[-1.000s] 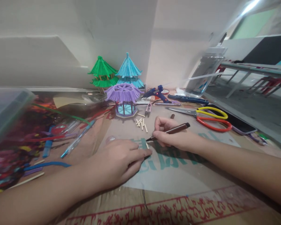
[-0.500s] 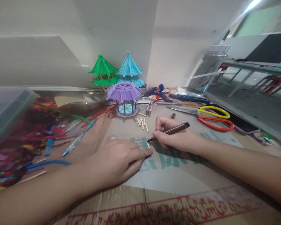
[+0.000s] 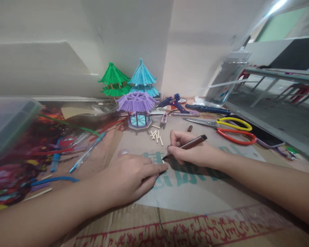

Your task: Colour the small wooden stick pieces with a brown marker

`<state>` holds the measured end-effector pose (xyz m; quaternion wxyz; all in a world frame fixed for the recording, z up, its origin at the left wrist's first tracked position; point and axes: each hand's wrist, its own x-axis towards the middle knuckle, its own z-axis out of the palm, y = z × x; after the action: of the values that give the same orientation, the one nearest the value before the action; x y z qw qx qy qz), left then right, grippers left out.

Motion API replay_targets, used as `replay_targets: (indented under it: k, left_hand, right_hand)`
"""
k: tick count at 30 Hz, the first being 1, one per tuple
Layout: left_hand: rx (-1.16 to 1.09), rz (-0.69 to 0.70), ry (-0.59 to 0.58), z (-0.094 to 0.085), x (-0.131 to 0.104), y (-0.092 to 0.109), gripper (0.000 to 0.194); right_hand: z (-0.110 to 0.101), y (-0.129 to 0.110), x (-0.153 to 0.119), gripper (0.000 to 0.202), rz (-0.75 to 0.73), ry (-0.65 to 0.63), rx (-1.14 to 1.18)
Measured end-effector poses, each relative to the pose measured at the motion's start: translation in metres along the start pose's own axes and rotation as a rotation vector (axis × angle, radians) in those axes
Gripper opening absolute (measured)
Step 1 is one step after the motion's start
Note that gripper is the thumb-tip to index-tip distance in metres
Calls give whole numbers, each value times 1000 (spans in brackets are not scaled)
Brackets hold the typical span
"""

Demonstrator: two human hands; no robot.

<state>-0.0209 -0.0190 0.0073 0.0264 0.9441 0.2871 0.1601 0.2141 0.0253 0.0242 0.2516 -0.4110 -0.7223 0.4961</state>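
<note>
A: Where's the left hand (image 3: 130,178)?

B: Flat on the tabletop (image 3: 195,192), fingers together, fingertip pinning a small wooden stick (image 3: 162,160). The stick pokes out away from the person.

A: And to its right?

B: The right hand (image 3: 193,151), its grip clamped on a brown pen (image 3: 186,145). The pen slants up to the right, tip down at the stick, just beside the left fingertip.

A: Room around?

B: Loose sticks (image 3: 156,134) behind; scissors (image 3: 229,130) far right.

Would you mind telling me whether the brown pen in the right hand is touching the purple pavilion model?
Apart. The head view shows the brown pen in the right hand, with bare cardboard and loose sticks between it and the purple pavilion model.
</note>
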Motion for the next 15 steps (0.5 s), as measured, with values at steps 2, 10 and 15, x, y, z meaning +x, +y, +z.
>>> replay_targets:
  k: [2,10,15]
  left_hand:
    - [-5,-1,-2,0,0,0,34]
    - [7,-1,-4,-1,0,1,34]
    - [4,-9,-11,-1,1,1,35]
  right_hand:
    - [-1,0,0,24,-16,-28,14]
    - [1,1,1,20,23,34,24]
    - [0,-1,-1,21,17,11,-3]
